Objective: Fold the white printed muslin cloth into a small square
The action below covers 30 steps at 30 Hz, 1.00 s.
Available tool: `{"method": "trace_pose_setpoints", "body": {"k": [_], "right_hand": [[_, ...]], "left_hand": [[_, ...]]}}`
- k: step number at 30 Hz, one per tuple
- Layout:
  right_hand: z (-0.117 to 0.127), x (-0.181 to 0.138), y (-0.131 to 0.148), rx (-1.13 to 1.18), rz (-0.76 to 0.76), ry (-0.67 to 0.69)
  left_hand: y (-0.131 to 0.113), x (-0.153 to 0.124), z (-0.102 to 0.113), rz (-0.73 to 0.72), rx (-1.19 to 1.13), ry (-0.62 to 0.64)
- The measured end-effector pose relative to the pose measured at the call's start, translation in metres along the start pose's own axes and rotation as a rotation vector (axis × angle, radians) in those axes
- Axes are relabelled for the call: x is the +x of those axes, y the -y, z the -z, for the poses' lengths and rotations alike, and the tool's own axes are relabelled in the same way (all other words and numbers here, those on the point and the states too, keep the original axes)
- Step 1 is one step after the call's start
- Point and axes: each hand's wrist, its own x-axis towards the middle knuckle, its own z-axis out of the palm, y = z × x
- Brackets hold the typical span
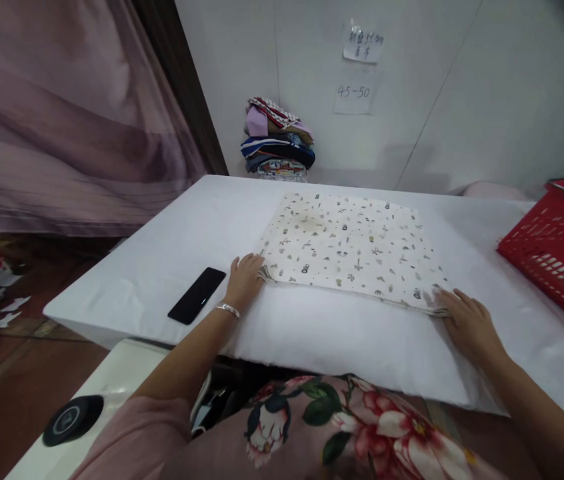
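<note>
A folded white cloth (347,247) with a small grey and olive print lies flat on the white-covered table (312,327). Faint yellowish marks show near its far left part. My left hand (245,280), with a silver bracelet at the wrist, grips the cloth's near left corner, where the layers bunch slightly. At the near right corner, my right hand (469,325) holds the edge between thumb and fingers. Its fingertips are partly blurred. The near edge of the cloth runs fairly straight between the two hands.
A black phone (197,295) lies left of my left hand. The red plastic basket (562,247) stands at the table's right side. Folded clothes (278,140) are stacked beyond the far edge, against the wall. A pale stool or lid with a black round part (73,420) is at lower left.
</note>
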Motion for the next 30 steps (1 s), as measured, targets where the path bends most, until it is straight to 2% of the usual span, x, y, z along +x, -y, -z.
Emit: {"method": "trace_pose_setpoints", "body": {"k": [3, 9, 13, 16, 19, 23, 30], "right_hand": [[-0.002, 0.01, 0.026, -0.083, 0.062, 0.016], [-0.013, 0.041, 0.085, -0.127, 0.17, 0.121], [-0.022, 0.064, 0.114, -0.105, 0.179, 0.147], [-0.028, 0.078, 0.128, -0.083, 0.175, 0.168], [-0.036, 0.087, 0.14, -0.046, 0.171, 0.181], [-0.047, 0.097, 0.148, 0.06, 0.165, 0.183], [-0.052, 0.102, 0.146, 0.315, 0.132, 0.101]], "left_hand": [[-0.024, 0.0, -0.007, -0.118, 0.053, 0.045], [-0.088, 0.015, -0.032, -0.313, 0.077, 0.206], [-0.124, 0.026, -0.049, -0.375, 0.018, 0.243], [-0.142, 0.032, -0.058, -0.388, -0.018, 0.273], [-0.15, 0.035, -0.067, -0.361, -0.091, 0.284], [-0.148, 0.039, -0.075, -0.323, -0.211, 0.275], [-0.143, 0.045, -0.072, -0.314, -0.306, 0.305]]}}
